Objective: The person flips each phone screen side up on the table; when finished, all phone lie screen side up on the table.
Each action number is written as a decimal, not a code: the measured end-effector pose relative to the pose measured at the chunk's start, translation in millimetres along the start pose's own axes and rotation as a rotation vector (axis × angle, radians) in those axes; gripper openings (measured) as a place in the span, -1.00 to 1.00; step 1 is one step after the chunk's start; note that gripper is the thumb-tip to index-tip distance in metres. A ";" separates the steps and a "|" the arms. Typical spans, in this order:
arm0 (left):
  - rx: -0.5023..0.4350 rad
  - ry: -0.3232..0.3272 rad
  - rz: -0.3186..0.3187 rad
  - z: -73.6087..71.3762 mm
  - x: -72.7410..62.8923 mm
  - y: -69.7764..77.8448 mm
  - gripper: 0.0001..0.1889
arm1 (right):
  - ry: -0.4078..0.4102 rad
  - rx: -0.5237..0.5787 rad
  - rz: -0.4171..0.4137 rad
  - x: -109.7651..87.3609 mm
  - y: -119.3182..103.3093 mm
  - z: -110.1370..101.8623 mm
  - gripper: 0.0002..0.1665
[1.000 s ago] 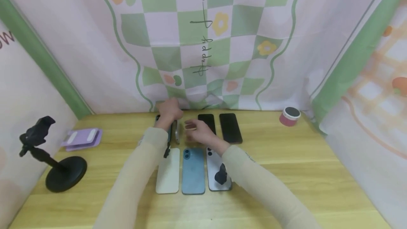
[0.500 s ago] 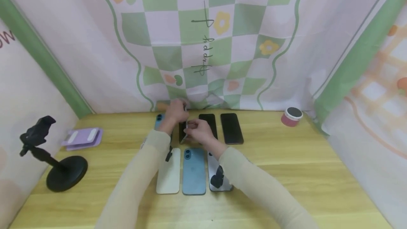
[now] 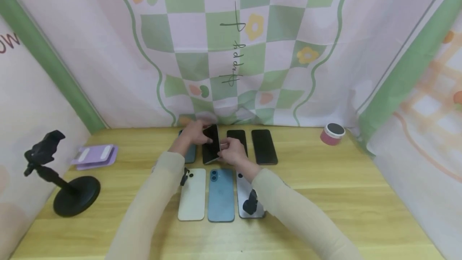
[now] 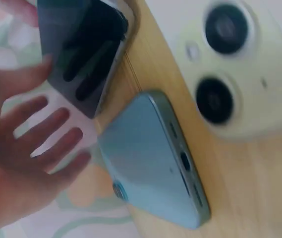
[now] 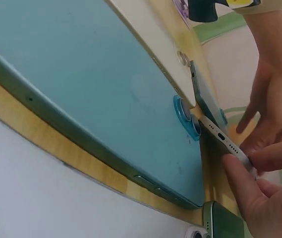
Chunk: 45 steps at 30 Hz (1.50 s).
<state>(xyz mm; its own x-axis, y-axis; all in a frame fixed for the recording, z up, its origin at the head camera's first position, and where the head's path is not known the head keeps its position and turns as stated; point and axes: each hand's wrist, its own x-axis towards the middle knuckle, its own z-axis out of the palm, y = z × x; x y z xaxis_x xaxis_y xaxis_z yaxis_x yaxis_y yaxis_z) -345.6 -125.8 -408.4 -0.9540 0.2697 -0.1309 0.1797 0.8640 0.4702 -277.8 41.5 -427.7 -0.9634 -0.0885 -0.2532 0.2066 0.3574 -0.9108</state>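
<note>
A dark-screened phone [image 3: 211, 145] lies screen up and tilted in the back row, its right side raised. My right hand [image 3: 232, 151] pinches its right edge near the bottom corner; in the right wrist view, thumb and finger hold the phone's port end [image 5: 225, 141]. At its left side is my left hand [image 3: 193, 133], its fingers spread and straight in the left wrist view, the thumb tip at the screen's edge. A blue phone [image 4: 155, 158] lies back up, partly beneath the left hand in the head view.
In the front row lie a cream phone [image 3: 192, 196], a light blue phone [image 3: 221, 196] and a pale lilac phone [image 3: 249, 200], backs up. Two black-screened phones [image 3: 264, 147] are at the back right. A black stand [image 3: 70, 196], purple holder [image 3: 95, 155] and pink jar [image 3: 332, 134] stand farther out.
The phone in the hands went from standing on its edge to leaning over with its screen up. My left hand let go of it and moved left; my right hand took hold of its edge.
</note>
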 end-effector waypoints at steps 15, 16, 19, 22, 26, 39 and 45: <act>0.235 -0.201 -0.023 4.5 -7.6 -13.3 -0.04 | -0.062 -0.139 -0.037 -5.4 -0.7 4.4 -0.23; 0.234 -0.203 -0.028 4.5 -7.8 -13.5 -0.04 | -0.066 -0.141 -0.033 -5.6 -1.3 4.9 -0.23; 0.236 -0.208 -0.034 5.1 -7.5 -13.7 -0.04 | -0.072 -0.150 -0.023 -7.3 -2.9 6.2 -0.24; 0.237 -0.207 -0.036 6.4 -8.0 -14.4 -0.06 | -0.077 -0.150 -0.014 -10.2 -5.0 8.3 -0.26; 0.240 -0.200 -0.031 8.5 -8.6 -15.6 -0.07 | -0.080 -0.138 -0.021 -13.3 -8.5 12.2 -0.30; 0.215 -0.219 -0.048 7.1 -9.9 -16.9 -0.06 | -0.069 -0.165 -0.036 -15.5 -14.4 17.7 -0.42; 0.191 -0.206 -0.011 0.0 -12.1 -29.4 -0.03 | -0.056 -0.233 -0.176 -10.4 -10.7 24.2 -0.45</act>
<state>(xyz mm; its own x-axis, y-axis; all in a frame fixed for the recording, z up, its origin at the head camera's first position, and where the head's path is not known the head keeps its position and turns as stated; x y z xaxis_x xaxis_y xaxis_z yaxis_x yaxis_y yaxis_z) -339.4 -154.4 -420.6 -0.8908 0.3240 -0.3185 0.2306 0.9265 0.2974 -265.8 16.1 -423.2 -0.9687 -0.2168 -0.1211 -0.0141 0.5349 -0.8448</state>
